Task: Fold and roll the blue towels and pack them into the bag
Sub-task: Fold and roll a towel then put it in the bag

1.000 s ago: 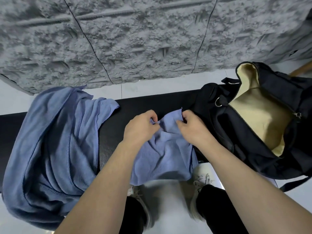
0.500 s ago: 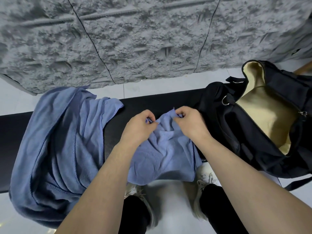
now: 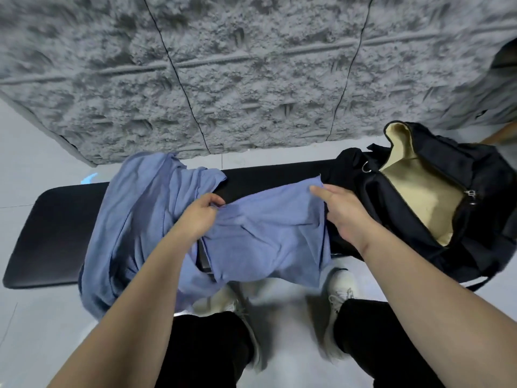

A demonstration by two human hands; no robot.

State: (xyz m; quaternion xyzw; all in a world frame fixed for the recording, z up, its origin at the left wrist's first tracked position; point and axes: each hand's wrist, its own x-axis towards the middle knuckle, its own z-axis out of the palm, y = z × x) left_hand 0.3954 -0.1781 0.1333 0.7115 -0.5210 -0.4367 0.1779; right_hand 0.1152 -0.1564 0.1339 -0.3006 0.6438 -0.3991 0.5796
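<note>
Pinched at its upper corners by the left hand [image 3: 200,217] and right hand [image 3: 342,211], one soft, creased blue towel [image 3: 265,233] is held spread at centre frame over a padded black bench [image 3: 50,233]. One larger crumpled towel heap [image 3: 134,219] is draped at left. One black bag [image 3: 436,197], tan-lined, is seen unzipped at right.

A rough, grey textured wall [image 3: 251,74] is filling the upper part of the view, with thin dark seams running down it and raised horizontal ridges crossing it. Pale, glossy floor tiles [image 3: 42,317] are reflecting diffuse light. A long black padded bench [image 3: 56,228] is standing just before the wall.
</note>
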